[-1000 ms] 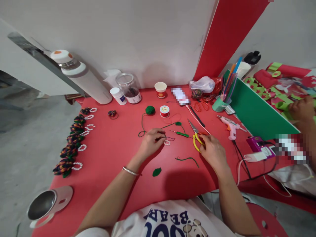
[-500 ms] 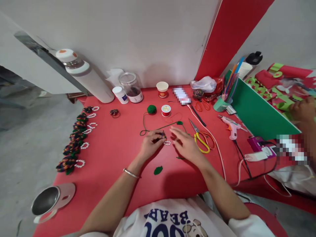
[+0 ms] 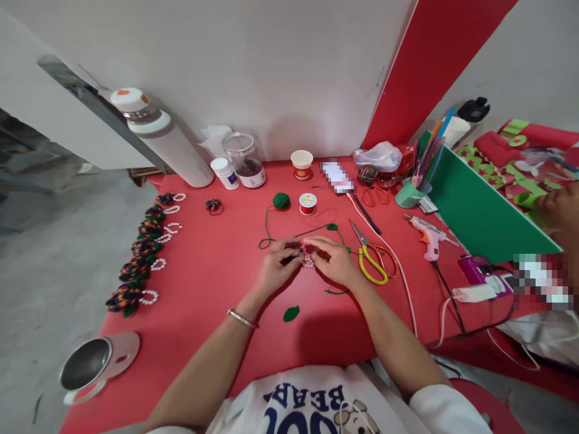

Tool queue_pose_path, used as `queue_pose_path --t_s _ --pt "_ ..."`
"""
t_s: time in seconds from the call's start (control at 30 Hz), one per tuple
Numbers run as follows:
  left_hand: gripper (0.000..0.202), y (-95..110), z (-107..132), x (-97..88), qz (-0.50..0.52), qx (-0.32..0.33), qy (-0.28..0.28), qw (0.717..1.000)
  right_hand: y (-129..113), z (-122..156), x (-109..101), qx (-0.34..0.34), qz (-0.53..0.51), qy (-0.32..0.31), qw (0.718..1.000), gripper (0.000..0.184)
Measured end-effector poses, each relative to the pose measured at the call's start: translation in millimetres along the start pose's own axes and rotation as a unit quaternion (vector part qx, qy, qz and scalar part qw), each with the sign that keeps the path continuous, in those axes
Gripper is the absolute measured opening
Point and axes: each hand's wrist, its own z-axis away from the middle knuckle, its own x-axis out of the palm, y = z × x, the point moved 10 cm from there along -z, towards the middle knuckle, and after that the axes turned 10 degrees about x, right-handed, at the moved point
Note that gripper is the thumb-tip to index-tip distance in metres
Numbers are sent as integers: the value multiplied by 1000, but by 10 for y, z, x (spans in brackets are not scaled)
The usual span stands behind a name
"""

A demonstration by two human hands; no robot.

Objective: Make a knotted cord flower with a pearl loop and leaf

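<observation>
My left hand (image 3: 277,267) pinches a small dark multicoloured yarn piece (image 3: 297,248), mostly covered by the fingers. A loop of white beads (image 3: 308,263) hangs from its near side, between the hands. My right hand (image 3: 333,262) closes on the same piece from the right, fingertips meeting those of the left. Nearer to me lies a crocheted green leaf (image 3: 291,313). Beyond the hands are a green yarn ball (image 3: 281,201) with a trailing strand and a spool of red thread (image 3: 308,205). Yellow-handled scissors (image 3: 373,265) lie right of my right hand.
Several yarn pieces with bead loops (image 3: 131,269) line the left edge, above a steel mug (image 3: 124,348). At the back stand a flask (image 3: 178,147), a jar (image 3: 249,172) and a paper cup (image 3: 301,166). A pink glue gun (image 3: 431,241) and cables lie right, beside a green divider (image 3: 479,211).
My right hand has come left from beside the yarn piece and closed in on it with its fingertips. The left hand keeps its pinch. The view has shifted slightly.
</observation>
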Motion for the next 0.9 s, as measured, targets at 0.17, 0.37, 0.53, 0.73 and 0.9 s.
queue_pose_path --t_s 0.17,0.37,0.53,0.73,0.9 --pt "12 -23 -2 -40 4 -18 11 1000 33 -13 148 22 -7 -42 999 30" --pt "16 -107 -7 -65 36 -39 13 998 72 3 115 14 46 -13 999 14" --pt "14 -47 -16 -16 10 -24 -16 1000 20 15 57 16 91 6 996 14" --pt "8 181 -43 102 -39 58 -81 994 160 6 -27 77 28 45 996 15" --pt "7 270 -37 139 -26 56 -128 990 263 8 -84 102 -28 76 992 15"
